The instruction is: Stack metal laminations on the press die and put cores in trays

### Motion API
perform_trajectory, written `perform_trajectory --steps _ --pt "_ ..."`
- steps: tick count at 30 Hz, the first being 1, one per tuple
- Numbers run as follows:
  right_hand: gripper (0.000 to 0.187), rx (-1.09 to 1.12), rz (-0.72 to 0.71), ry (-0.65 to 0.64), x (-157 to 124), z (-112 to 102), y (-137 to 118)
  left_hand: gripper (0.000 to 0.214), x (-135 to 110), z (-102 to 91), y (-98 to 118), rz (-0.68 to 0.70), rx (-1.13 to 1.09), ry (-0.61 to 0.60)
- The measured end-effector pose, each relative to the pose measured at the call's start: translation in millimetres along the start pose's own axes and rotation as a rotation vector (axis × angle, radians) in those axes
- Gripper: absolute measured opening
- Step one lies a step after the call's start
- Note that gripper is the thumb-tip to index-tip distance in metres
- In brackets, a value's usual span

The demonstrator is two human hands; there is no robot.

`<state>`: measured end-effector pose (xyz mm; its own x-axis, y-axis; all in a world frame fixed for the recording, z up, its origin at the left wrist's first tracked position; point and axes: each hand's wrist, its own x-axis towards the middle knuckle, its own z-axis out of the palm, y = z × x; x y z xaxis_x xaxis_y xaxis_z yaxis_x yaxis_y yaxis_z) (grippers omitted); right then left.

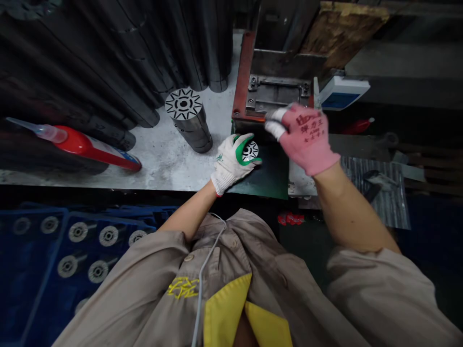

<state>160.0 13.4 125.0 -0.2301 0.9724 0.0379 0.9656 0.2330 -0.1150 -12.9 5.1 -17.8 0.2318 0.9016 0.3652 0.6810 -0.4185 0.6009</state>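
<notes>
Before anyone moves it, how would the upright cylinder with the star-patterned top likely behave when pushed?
The cylinder is probably heavy for its size, looking like dense metal. Pushed high, it might tip, standing taller than wide.

We see dim scene, light brightest on pale bench [155, 164]; blue trays [25, 289] sunk in shadow; far R dark & blurry; sleeves [387, 289] stretched nr edges.

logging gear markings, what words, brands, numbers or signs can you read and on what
"弹力王": pink glove
"Ho", rest blurred: same glove, line above; smaller print below too small to read
White glove: green mark, unreadable
Red bottle: label too blurred
Yellow stitching: unreadable
Screen: nothing readable
</notes>
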Motion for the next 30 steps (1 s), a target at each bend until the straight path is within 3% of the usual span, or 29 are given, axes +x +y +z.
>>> perform_trajectory --steps 5,8,10,13,16,19,22,26,30 --pt "0.038 0.007 -0.162 -0.28 -17.5 38.5 -6.9 0.096 1.8 4.6 -6.5 0.051 0.023 -0.03" --pt "0.04 -0.052 -0.249 -0.352 -12.2 24.7 -5.5 0.097 2.4 5.4 -9.2 0.072 0.034 -0.062" --pt "0.042 -0.047 -0.181 -0.265 -4.4 0.8 -3.2 0.097 2.4 5.3 -10.7 0.069 0.025 -0.054" --pt "0.047 -0.096 0.02 -0.028 13.0 -29.3 -0.6 0.101 2.3 2.4 -12.3 0.097 -0.005 -0.038" --pt "0.047 -0.211 0.104 0.005 30.7 -33.9 0.9 0.103 2.5 -4.4 -11.9 0.154 -0.04 -0.049" --pt "0.043 -0.178 0.081 0.051 32.6 -24.9 3.3 0.103 2.3 -10.9 -9.1 0.212 -0.054 -0.084" --pt "0.045 -0.048 0.016 0.088 13.2 -13.5 4.3 0.099 1.1 -11.0 -6.4 0.178 -0.024 -0.097" --pt "0.038 -0.004 -0.064 -0.125 -19.6 14.6 -7.0 0.088 0.4 -4.5 -5.7 0.113 0.015 -0.083" --pt "0.039 -0.131 -0.15 -0.319 -30.5 38.0 -36.0 0.073 0.7 -4.7 -6.0 0.131 0.004 -0.122"
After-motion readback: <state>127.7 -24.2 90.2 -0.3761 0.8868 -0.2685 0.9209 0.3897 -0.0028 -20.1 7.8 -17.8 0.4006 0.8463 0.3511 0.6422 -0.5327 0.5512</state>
